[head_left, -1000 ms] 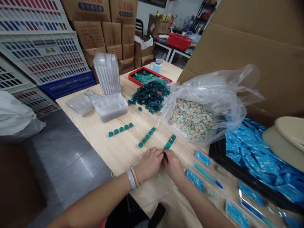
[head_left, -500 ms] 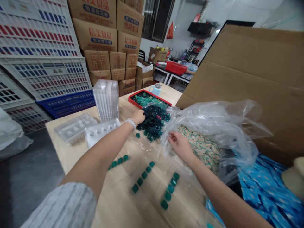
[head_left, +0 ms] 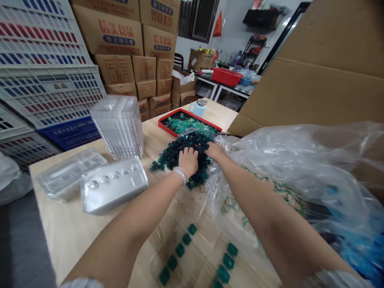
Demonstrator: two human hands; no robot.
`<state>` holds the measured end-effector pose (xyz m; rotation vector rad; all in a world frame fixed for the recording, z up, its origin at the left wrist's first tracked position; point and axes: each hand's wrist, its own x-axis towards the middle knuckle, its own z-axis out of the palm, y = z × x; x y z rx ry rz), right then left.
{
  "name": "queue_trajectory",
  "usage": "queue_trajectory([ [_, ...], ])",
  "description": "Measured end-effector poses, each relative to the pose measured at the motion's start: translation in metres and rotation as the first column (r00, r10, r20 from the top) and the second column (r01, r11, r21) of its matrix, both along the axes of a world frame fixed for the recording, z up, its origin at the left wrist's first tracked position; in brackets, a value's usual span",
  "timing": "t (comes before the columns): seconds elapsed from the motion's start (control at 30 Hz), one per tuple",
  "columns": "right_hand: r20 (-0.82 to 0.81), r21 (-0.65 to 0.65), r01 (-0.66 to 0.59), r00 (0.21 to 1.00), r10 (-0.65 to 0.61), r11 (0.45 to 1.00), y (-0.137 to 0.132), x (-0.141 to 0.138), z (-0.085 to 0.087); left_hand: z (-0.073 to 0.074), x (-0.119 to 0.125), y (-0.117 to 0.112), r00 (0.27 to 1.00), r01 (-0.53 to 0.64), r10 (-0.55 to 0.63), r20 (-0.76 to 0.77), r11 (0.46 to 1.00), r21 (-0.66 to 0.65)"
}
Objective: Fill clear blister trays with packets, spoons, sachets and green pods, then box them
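Cartons [head_left: 120,36] and crates [head_left: 39,80] line the back wall, and a cardboard sheet [head_left: 315,80] leans along the right edge of the table [head_left: 60,232]. A clear bag [head_left: 300,160] spreads over the table's right side. A stack of clear trays [head_left: 118,126] stands near the left edge, with a closed one [head_left: 112,184] lying just in front of it. At the far edge sits a red tray [head_left: 207,121], and touching its near side is the pile [head_left: 168,156] of dark green pieces. Both hands rest on this pile. The left hand [head_left: 188,160] lies palm down on its middle with the fingers curled into the pieces. The right hand [head_left: 214,150] is at the pile's right rim, against the bag. Whether either hand has closed on any pieces I cannot tell, as the fingertips are buried. Two short rows [head_left: 180,250] of green pieces lie at the near edge. In my judgement, a small pinch from the top of the pile would serve better than a broad rake, which could scatter pieces or catch the bag.
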<state>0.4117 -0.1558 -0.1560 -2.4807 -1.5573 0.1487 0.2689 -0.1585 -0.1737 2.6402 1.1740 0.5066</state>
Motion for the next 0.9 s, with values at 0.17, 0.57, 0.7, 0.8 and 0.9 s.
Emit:
queue_trajectory([
  [0.17, -0.017, 0.014, -0.072, 0.997, 0.072, 0.997, -0.031, -0.033, -0.005, 0.002, -0.036, -0.042, 0.992, 0.116, -0.113, -0.061, 0.993, 0.04],
  [0.57, -0.152, 0.403, -0.319, 0.901, 0.406, 0.858, -0.103, -0.074, -0.009, 0.019, -0.082, -0.044, 0.884, 0.082, 0.149, 0.444, 0.884, -0.46],
  [0.7, -0.226, 0.444, -0.304, 0.873, 0.433, 0.843, -0.116, -0.085, -0.003, 0.02, -0.069, -0.047, 0.735, 0.353, 0.406, 0.543, 0.454, -0.818],
  [0.8, -0.431, 0.441, -0.223, 0.797, 0.423, 0.869, -0.123, -0.086, -0.003, 0.017, -0.073, -0.051, 0.639, 0.434, 0.567, 0.52, 0.292, -0.852],
  [0.9, -0.549, 0.446, -0.162, 0.728, 0.412, 0.88, -0.125, -0.086, -0.004, 0.015, -0.08, -0.054, 0.578, 0.485, 0.647, 0.497, 0.217, -0.847],
])
